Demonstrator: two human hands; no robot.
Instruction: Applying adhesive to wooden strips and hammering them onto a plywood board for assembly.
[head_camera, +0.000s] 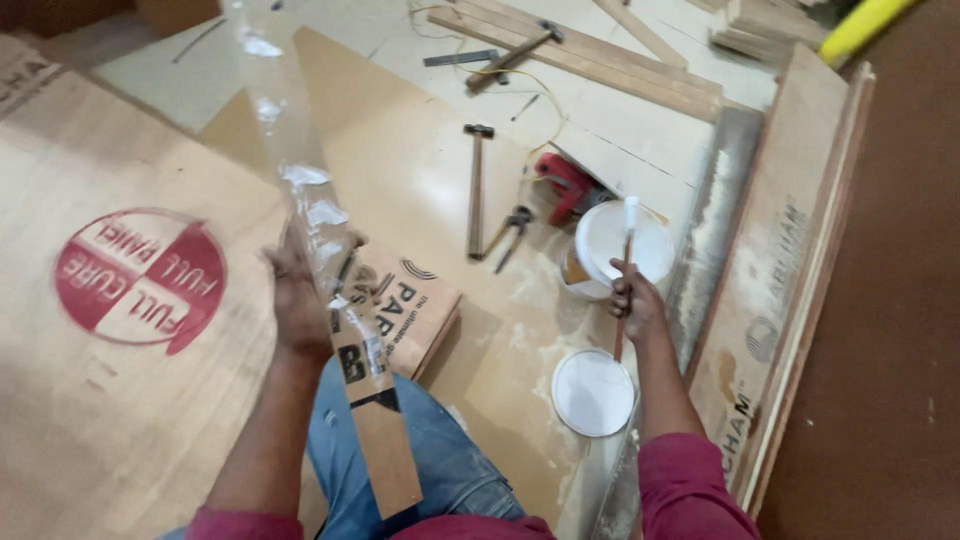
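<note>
My left hand (296, 300) grips a long narrow wooden strip (380, 440) wrapped partly in clear plastic film (285, 120); the strip slants from my lap up and away to the left. My right hand (637, 303) holds a thin brush stick (626, 255) upright, its white-coated tip up, over a white bucket of glue (620, 245). The bucket's round white lid (593, 392) lies flat on the floor just below that hand. My knee in blue jeans (440, 460) shows between the arms.
A large plywood sheet (120, 330) with a red round stamp lies at left. A hammer (476, 185), pliers (510, 232) and a red power tool (566, 185) rest on the board ahead. Plywood planks (790, 260) lie at right; wooden battens (580, 55) at the back.
</note>
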